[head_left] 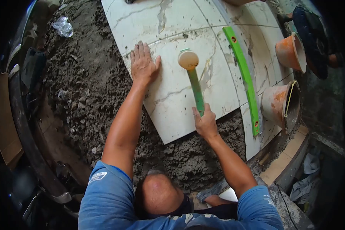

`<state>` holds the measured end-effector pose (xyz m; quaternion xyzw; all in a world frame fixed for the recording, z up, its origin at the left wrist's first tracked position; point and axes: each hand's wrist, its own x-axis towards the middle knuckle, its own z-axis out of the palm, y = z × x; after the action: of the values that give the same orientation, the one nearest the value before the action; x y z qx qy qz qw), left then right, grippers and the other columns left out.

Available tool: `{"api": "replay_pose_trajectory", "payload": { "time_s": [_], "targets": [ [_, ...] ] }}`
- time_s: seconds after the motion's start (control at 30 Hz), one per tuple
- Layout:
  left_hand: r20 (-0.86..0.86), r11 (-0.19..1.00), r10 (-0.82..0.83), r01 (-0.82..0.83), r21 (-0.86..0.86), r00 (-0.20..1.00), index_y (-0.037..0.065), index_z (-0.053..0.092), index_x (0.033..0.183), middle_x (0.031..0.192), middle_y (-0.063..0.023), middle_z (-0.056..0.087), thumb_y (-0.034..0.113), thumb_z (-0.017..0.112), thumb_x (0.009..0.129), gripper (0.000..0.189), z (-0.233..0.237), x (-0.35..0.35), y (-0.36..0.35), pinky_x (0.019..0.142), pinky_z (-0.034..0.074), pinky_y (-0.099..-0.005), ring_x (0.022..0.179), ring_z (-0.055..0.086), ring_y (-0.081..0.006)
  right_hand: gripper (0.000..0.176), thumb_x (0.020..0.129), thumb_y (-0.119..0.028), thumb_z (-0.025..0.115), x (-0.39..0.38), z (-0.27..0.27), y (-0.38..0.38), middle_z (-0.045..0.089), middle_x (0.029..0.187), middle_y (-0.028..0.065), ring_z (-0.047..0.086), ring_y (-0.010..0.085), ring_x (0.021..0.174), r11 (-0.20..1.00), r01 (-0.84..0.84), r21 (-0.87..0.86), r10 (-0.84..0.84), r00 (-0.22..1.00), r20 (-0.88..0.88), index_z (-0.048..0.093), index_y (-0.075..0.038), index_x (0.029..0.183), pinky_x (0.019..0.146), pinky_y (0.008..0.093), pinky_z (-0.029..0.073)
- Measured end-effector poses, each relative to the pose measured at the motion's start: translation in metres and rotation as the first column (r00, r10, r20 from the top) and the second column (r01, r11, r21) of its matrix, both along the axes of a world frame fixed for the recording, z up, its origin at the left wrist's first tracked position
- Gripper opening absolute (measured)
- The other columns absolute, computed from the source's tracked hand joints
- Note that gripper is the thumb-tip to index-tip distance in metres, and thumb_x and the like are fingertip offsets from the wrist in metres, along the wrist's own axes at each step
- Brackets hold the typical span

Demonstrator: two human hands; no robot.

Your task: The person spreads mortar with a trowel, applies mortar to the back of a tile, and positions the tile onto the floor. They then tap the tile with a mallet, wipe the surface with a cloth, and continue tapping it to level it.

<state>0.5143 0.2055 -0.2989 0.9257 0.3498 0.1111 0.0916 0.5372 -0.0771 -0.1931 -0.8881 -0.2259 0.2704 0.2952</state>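
My left hand (143, 66) lies flat with fingers stretched out on the left edge of a white marbled floor tile (168, 119). In my right hand (206, 122) is the green handle of a rubber mallet (188, 60), gripped near its lower end. The mallet's pale round head is over the middle of the same tile. To the right, a long green spirit level (243, 73) rests across the neighbouring tiles.
Grey wet mortar (84, 76) spreads left of and below the tile. Two mortar-stained buckets, one orange (285, 53) and one greyish (273, 105), stand or lean at the right. A crumpled plastic piece (62, 27) lies upper left. Another person's leg (310, 42) shows at the far right.
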Motion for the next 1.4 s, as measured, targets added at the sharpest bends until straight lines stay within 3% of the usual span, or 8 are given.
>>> {"api": "replay_pose_trajectory", "payload": {
  "time_s": [0.2, 0.47, 0.57, 0.67, 0.87, 0.97, 1.17, 1.4],
  "targets": [
    [-0.073, 1.000, 0.011, -0.010, 0.026, 0.997, -0.002, 0.026, 0.147, 0.155, -0.0195, 0.024, 0.051, 0.041, 0.093, 0.078, -0.003, 0.003, 0.001, 0.118, 0.012, -0.0430, 0.145, 0.019, -0.0328, 0.041, 0.091, -0.039, 0.057, -0.048, -0.010, -0.055, 0.063, 0.082, 0.0281, 0.062, 0.0475, 0.076, 0.922, -0.216, -0.323, 0.188, 0.975, -0.114, 0.046, -0.001, 0.104, 0.068, 0.0557, 0.049],
    [-0.174, 1.000, 0.013, -0.008, 0.026, 0.985, -0.001, 0.024, 0.149, 0.157, -0.0180, 0.021, 0.052, 0.037, 0.093, 0.078, 0.005, 0.003, 0.000, 0.119, 0.011, -0.0413, 0.146, 0.016, -0.0303, 0.040, 0.091, -0.037, 0.060, -0.037, -0.006, -0.056, 0.062, 0.074, 0.0258, 0.062, 0.0473, 0.071, 0.967, -0.169, -0.192, 0.173, 0.985, 0.001, 0.046, -0.001, 0.103, 0.063, 0.0546, 0.049],
    [-0.147, 0.996, -0.005, 0.018, 0.086, 0.989, -0.002, 0.024, 0.149, 0.156, -0.0189, 0.022, 0.052, 0.037, 0.094, 0.078, -0.004, 0.002, 0.003, 0.118, 0.011, -0.0420, 0.146, 0.017, -0.0311, 0.039, 0.093, -0.038, 0.057, -0.010, 0.000, -0.049, 0.061, 0.070, 0.0239, 0.061, 0.0444, 0.063, 0.995, -0.100, -0.028, 0.104, 0.950, 0.295, 0.047, -0.001, 0.101, 0.054, 0.0508, 0.050],
    [-0.160, 0.998, 0.014, -0.004, 0.066, 0.987, -0.001, 0.023, 0.149, 0.157, -0.0181, 0.021, 0.053, 0.036, 0.095, 0.078, -0.003, 0.003, 0.001, 0.118, 0.011, -0.0419, 0.146, 0.017, -0.0305, 0.036, 0.090, -0.034, 0.060, 0.027, -0.015, -0.037, 0.064, 0.077, 0.0228, 0.065, 0.0427, 0.070, 0.959, -0.067, -0.276, 0.124, 0.973, 0.194, 0.045, -0.002, 0.100, 0.062, 0.0503, 0.053],
    [-0.191, 0.999, 0.019, -0.010, 0.048, 0.981, 0.000, 0.022, 0.150, 0.157, -0.0178, 0.019, 0.054, 0.034, 0.095, 0.078, 0.003, 0.004, -0.001, 0.118, 0.011, -0.0420, 0.146, 0.015, -0.0302, 0.034, 0.088, -0.030, 0.061, 0.047, -0.021, -0.019, 0.065, 0.079, 0.0229, 0.066, 0.0428, 0.077, 0.994, -0.044, -0.097, 0.076, 0.931, 0.358, 0.045, -0.003, 0.102, 0.067, 0.0487, 0.054],
    [-0.213, 0.999, 0.018, -0.008, 0.047, 0.977, 0.000, 0.022, 0.150, 0.157, -0.0178, 0.019, 0.053, 0.034, 0.095, 0.077, 0.002, 0.003, -0.002, 0.118, 0.011, -0.0420, 0.146, 0.015, -0.0306, 0.033, 0.088, -0.029, 0.061, 0.061, -0.030, -0.033, 0.064, 0.080, 0.0221, 0.066, 0.0423, 0.076, 0.954, -0.022, -0.299, 0.079, 0.981, 0.179, 0.045, -0.003, 0.102, 0.066, 0.0487, 0.053],
    [-0.221, 0.998, 0.039, -0.025, 0.065, 0.974, 0.000, 0.022, 0.150, 0.157, -0.0177, 0.019, 0.054, 0.034, 0.095, 0.077, -0.002, 0.005, 0.002, 0.119, 0.011, -0.0412, 0.146, 0.015, -0.0306, 0.032, 0.089, -0.030, 0.061, 0.051, -0.015, -0.040, 0.064, 0.080, 0.0201, 0.067, 0.0400, 0.075, 0.994, -0.064, -0.092, 0.096, 0.908, 0.408, 0.045, -0.004, 0.102, 0.065, 0.0478, 0.054],
    [-0.233, 0.998, 0.057, -0.047, 0.046, 0.971, -0.001, 0.023, 0.149, 0.157, -0.0185, 0.019, 0.053, 0.035, 0.095, 0.077, 0.008, 0.005, -0.008, 0.119, 0.011, -0.0401, 0.146, 0.015, -0.0307, 0.033, 0.090, -0.033, 0.060, 0.067, -0.018, -0.035, 0.062, 0.077, 0.0195, 0.064, 0.0410, 0.070, 0.985, -0.072, -0.159, 0.122, 0.935, 0.332, 0.044, -0.005, 0.098, 0.061, 0.0500, 0.052]
  ]
}}
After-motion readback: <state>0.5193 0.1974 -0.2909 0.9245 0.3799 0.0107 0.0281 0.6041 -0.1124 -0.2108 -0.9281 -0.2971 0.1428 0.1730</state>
